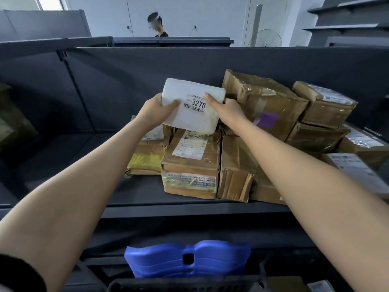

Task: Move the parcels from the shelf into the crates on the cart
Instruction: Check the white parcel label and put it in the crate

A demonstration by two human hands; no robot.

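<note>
On the far left of the dark shelf [63, 144] the board is bare, and the first thing met is the left hand [154, 111], which grasps the left edge of a white parcel [192, 107] with the thumb on its front face. This parcel is held tilted, lifted above the brown boxes, and its label shows the number 3270. Below it lie a yellow-taped parcel [145, 159] and a brown box with a white label [190, 163]. The right hand [226, 111] grasps the right edge of the white parcel, its thumb near the barcode. Further right, a tall taped carton [265, 104] leans against more stacked boxes [324, 106]. Low in the view a blue crate [187, 258] waits. I judge that the smooth wrapping may slip from the hands during the lowering, and the right forearm, passing close to the leaning carton, may push it and make the stack fall.
</note>
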